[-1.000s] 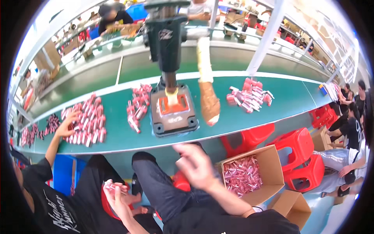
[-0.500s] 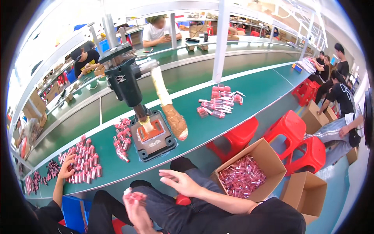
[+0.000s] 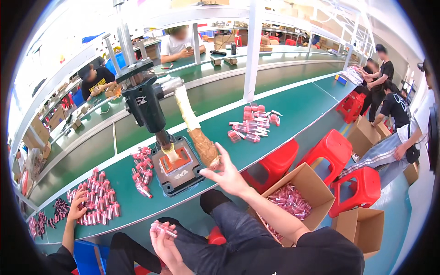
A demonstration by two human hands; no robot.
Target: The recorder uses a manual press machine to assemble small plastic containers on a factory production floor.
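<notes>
Above my lap, my left hand (image 3: pixel 166 247) is closed on a small pink-and-clear tube (image 3: pixel 165 228); I cannot tell whether there is more than one. My right hand (image 3: pixel 231 178) is open, thumb and fingers apart around the lower end of the taped press handle (image 3: pixel 201 144); whether it touches is unclear. That handle belongs to a dark hand press (image 3: pixel 144 103) on the green bench. Under its ram lies an orange-red plate (image 3: pixel 176 159) on the press base (image 3: pixel 184 176). Pink tubes (image 3: pixel 143 173) lie just left of the base, and another group (image 3: pixel 252 124) lies to its right.
At left, a co-worker's hand (image 3: pixel 77 208) rests by rows of pink tubes (image 3: pixel 98 199). An open carton (image 3: pixel 316 190) of tubes stands at my right, beside another carton (image 3: pixel 362 229) and red stools (image 3: pixel 327 151). A white post (image 3: pixel 252 55) rises behind the bench.
My right hand has moved up and forward from over my lap to the press handle's end. My left hand has turned, showing the tube more clearly. The view has shifted slightly.
</notes>
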